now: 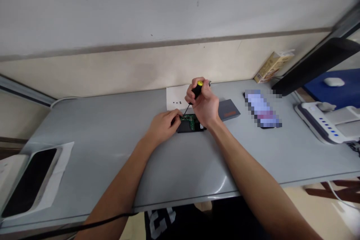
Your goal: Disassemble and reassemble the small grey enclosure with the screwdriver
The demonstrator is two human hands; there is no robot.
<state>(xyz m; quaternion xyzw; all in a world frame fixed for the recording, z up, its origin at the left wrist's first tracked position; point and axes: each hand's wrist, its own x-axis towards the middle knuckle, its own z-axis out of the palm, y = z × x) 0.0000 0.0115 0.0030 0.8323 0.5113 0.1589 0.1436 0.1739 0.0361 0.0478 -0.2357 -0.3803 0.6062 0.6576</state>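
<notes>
My right hand is wrapped round a black screwdriver with a yellow end, held tilted. The thin shaft slants down to the left, its tip at the upper left part of a green circuit board in a black casing. My left hand is at the left end of that device, thumb and fingers close together on its edge. A white paper with several tiny dark screws lies behind the device. Just right of my right hand is a flat grey box with orange marking.
A lit phone lies to the right, before a yellow carton and a black upright object. A white power strip is far right. A dark-screened device lies at left on white paper. A black cable crosses the front edge.
</notes>
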